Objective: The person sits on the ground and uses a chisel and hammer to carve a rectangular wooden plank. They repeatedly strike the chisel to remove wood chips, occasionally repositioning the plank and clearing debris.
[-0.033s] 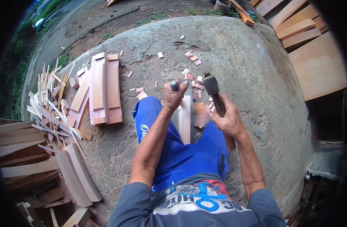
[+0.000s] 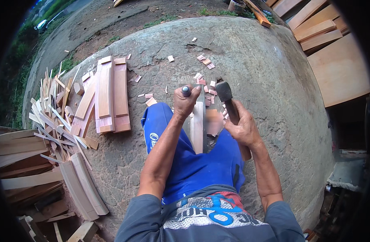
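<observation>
My left hand (image 2: 186, 105) is closed around an upright chisel (image 2: 186, 91); its round handle end points up at me and its blade is hidden below the fist. Beneath that hand a long pale wooden piece (image 2: 197, 131) lies between my knees. In my right hand (image 2: 244, 126) is a hammer (image 2: 224, 91), gripped by its wooden handle, with the dark block head raised to the right of the chisel and apart from it. Small pinkish wood chips (image 2: 208, 63) are scattered around and beyond the work. A blurred patch sits just right of the wooden piece.
A stack of shaped boards (image 2: 112, 94) lies at left on the concrete slab (image 2: 269, 80). Beside it spreads a heap of thin offcuts (image 2: 52, 109). Two curved pieces (image 2: 84, 185) rest at lower left, near more timber. Large panels (image 2: 340, 70) stand at far right.
The hammer head has shifted very slightly to the left. Everything else looks the same.
</observation>
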`<state>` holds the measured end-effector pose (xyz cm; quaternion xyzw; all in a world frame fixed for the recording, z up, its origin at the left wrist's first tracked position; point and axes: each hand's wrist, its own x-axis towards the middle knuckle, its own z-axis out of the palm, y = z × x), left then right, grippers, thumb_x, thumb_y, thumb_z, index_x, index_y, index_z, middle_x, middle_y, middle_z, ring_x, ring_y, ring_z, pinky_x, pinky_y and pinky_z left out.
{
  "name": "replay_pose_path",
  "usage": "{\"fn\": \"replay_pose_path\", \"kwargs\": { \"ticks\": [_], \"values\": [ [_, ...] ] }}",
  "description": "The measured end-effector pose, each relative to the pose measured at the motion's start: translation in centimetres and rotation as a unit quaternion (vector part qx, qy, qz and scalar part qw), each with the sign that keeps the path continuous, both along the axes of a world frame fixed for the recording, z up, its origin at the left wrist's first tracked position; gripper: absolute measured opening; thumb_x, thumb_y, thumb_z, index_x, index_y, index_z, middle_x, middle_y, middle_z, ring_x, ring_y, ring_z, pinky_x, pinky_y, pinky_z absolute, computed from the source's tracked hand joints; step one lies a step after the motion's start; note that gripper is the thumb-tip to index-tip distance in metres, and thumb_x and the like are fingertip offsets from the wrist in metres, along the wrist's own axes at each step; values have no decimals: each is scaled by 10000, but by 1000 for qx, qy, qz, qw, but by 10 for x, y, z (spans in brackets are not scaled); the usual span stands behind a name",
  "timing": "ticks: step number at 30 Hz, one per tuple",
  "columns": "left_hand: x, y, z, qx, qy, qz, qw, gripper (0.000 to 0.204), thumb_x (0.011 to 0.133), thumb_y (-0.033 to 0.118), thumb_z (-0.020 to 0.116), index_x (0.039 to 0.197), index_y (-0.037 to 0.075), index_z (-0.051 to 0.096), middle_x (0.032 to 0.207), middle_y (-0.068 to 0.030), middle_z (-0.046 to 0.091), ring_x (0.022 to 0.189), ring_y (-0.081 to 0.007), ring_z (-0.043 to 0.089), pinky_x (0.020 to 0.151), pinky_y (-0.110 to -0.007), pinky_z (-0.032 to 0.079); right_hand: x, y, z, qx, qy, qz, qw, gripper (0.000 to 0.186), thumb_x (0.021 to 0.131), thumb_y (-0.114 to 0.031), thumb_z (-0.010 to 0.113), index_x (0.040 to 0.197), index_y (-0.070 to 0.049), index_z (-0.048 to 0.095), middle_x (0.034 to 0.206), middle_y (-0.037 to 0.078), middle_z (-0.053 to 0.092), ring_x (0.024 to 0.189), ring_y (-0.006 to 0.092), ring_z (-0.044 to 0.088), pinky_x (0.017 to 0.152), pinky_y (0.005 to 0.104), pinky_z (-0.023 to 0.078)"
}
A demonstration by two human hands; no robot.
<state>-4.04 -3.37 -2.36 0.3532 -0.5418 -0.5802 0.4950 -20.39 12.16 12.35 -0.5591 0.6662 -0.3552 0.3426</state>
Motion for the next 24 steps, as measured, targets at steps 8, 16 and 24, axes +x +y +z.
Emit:
{"fn": "replay_pose_path", "kwargs": {
  "ticks": [8,16,24],
  "values": [
    [-14,0,-4,-27,58,21,998,249,942,140,767,732,33,687,669,46,642,651,-24,557,558,-255,461,5,-29,18,-86,153,111,978,595,885,-51,684,1445,-14,486,1021,285,722,986,428,748,844,454,573],
    [-13,2,-22,-130,-97,37,986,252,992,245,680,1157,67,748,1077,-113,771,998,-261,728,861,-398,554,15,-75,16,0,420,229,878,475,833,-16,674,1259,-37,465,1029,244,721,946,461,721,771,531,609],
    [-11,5,7,17,-48,-12,999,168,947,161,752,870,12,744,751,58,633,727,-28,540,629,-261,481,22,-71,75,-178,241,174,938,566,850,-38,654,1376,-63,446,898,222,710,867,439,727,724,546,578]
  ]
}}
